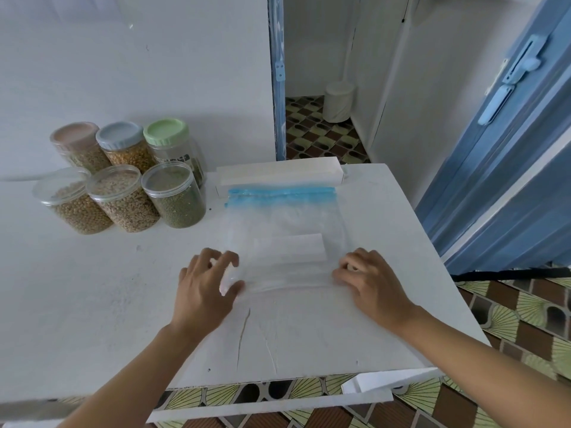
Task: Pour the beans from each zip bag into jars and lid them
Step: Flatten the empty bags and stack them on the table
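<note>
Zip bag (278, 223) lies flat and empty on the white worktop (108, 288), its blue zip strip (281, 194) at the far edge and a white label patch (296, 247) on its face.

Left hand (207, 288) is at the bag's near left corner, fingers curled, pinching bunched plastic between thumb and fingertips. Right hand (374, 282) is at the bag's near right corner, fingers bent onto the plastic with the thumb close to the forefinger; I cannot tell whether they pinch it or only press.

Six jars (123, 196) stand in two rows to the left of the bag, all lidded and holding beans or grain. A long white box (278, 174) lies just behind the bag's zip edge.
</note>
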`<action>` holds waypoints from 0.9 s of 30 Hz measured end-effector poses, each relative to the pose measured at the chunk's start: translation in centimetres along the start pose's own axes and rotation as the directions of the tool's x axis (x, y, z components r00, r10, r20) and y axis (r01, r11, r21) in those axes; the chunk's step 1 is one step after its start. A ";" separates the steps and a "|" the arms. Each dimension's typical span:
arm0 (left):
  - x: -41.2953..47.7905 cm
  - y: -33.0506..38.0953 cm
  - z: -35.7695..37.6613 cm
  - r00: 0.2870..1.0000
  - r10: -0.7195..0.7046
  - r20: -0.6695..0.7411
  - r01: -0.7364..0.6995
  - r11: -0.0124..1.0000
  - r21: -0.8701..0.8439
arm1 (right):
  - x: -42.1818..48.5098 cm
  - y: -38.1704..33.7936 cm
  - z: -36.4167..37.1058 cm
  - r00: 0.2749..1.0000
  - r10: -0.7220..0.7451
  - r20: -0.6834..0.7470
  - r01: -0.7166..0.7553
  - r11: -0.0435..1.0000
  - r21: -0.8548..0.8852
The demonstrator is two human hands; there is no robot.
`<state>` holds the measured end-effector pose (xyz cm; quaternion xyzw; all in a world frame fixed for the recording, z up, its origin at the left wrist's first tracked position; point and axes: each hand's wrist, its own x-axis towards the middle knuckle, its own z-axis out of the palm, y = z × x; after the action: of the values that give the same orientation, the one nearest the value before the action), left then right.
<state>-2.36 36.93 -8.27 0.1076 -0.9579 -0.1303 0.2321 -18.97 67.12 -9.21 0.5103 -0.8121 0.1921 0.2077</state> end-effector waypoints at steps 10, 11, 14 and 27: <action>-0.5 -2.8 0.2 0.867 0.495 0.062 -0.492 0.868 -0.061 | -2.1 0.9 -1.7 0.984 0.014 0.178 -0.047 0.982 0.182; -0.5 -3.2 0.0 0.865 0.496 0.076 -0.490 0.868 -0.084 | -2.3 1.0 -1.8 0.983 0.026 0.182 -0.065 0.976 0.210; -0.5 -3.8 -0.8 0.870 0.475 0.134 -0.458 0.878 -0.140 | -2.1 0.9 -1.3 0.983 0.075 0.167 -0.118 0.957 0.265; 2.3 -2.5 0.0 0.946 -0.242 0.215 0.313 0.854 -0.415 | 1.1 2.4 0.4 0.879 0.462 0.115 -0.471 0.810 0.349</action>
<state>-3.94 33.95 -8.05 0.1788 -0.8921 -0.3851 0.1543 -21.68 67.07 -9.19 0.3273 -0.8644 0.3791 0.0451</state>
